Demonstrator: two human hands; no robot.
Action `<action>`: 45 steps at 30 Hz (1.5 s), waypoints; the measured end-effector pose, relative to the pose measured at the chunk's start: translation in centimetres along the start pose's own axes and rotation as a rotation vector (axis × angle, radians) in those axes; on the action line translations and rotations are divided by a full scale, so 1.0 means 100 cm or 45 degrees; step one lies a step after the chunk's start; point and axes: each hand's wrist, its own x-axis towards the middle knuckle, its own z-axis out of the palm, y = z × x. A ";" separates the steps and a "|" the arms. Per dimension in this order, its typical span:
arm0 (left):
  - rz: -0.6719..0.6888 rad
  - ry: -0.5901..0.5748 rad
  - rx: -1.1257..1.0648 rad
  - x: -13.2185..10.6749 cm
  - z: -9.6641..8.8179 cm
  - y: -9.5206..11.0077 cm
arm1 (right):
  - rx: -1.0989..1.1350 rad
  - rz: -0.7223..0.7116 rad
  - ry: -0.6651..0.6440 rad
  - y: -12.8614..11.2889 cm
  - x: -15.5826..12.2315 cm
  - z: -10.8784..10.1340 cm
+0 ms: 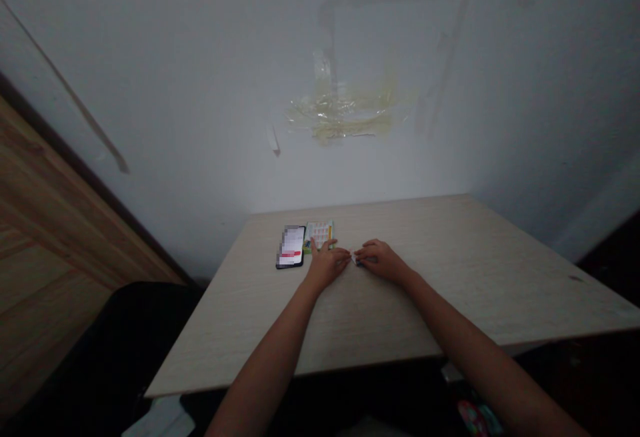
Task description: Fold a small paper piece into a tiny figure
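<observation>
Pinched between fingertips of left hand (327, 265) and right hand (381, 259): small white item (354, 258). Lying beside left hand: smartphone (291, 247), printed card (320, 235).

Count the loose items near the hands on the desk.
3: a smartphone left of the left hand, a printed card beyond that hand, and a small white piece between it and the right hand. More may hide under the hands.
</observation>
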 end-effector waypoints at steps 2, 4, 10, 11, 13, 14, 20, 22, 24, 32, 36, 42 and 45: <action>0.028 -0.023 0.038 0.001 -0.002 0.002 | 0.041 0.006 0.000 0.002 0.000 0.001; 0.047 -0.026 0.074 0.002 -0.004 0.004 | 0.076 0.023 0.004 0.004 -0.001 0.002; 0.070 -0.050 0.165 0.000 -0.007 0.006 | 0.144 0.048 0.006 0.008 0.000 0.004; 0.072 -0.051 0.176 -0.001 -0.007 0.006 | 0.148 0.044 0.010 0.008 0.000 0.004; 0.068 -0.051 0.191 -0.005 -0.006 0.006 | 0.155 0.028 0.013 0.008 0.001 0.004; 0.064 -0.051 0.196 -0.006 -0.005 0.006 | 0.159 0.020 0.013 0.008 0.001 0.004; 0.092 -0.042 0.198 -0.012 -0.004 0.007 | 0.166 0.008 0.007 0.007 0.002 0.003; 0.100 -0.050 0.208 -0.013 -0.004 0.008 | 0.167 0.013 0.015 0.007 0.002 0.003; 0.101 -0.053 0.220 -0.014 -0.004 0.009 | 0.165 0.012 0.027 0.007 0.002 0.004; 0.100 -0.070 0.193 -0.019 -0.004 0.013 | 0.162 0.035 0.006 0.011 0.002 0.005; 0.110 -0.097 0.183 -0.021 -0.004 0.013 | 0.163 0.037 0.000 0.011 0.002 0.005; 0.137 -0.103 0.187 -0.023 -0.002 0.015 | 0.169 0.019 -0.001 0.010 0.002 0.004; 0.124 -0.083 0.173 -0.024 -0.002 0.016 | 0.187 0.028 -0.011 0.009 0.002 0.003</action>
